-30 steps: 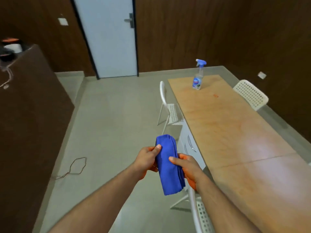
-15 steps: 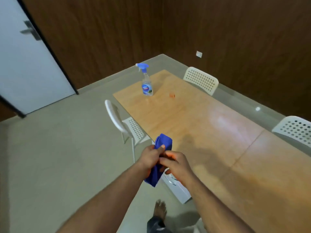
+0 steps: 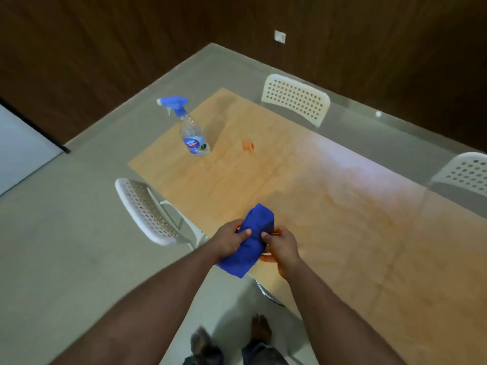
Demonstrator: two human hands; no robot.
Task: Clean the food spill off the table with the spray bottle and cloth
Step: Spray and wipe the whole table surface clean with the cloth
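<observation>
A folded blue cloth hangs over the near edge of the long wooden table. My left hand grips its left side and my right hand pinches its right side. A clear spray bottle with a blue trigger head stands upright near the table's far left corner. A small orange food spill lies on the tabletop just right of the bottle, well beyond both hands.
A white perforated chair stands at the table's left side near my left hand. Two more white chairs stand along the far side. Dark wood walls close the corner. A door is at the far left. My feet show below.
I have come closer to the table and the view has swung right. Both hands still hold the cloth, which now hangs over the table edge. The bottle and spill look nearer.
</observation>
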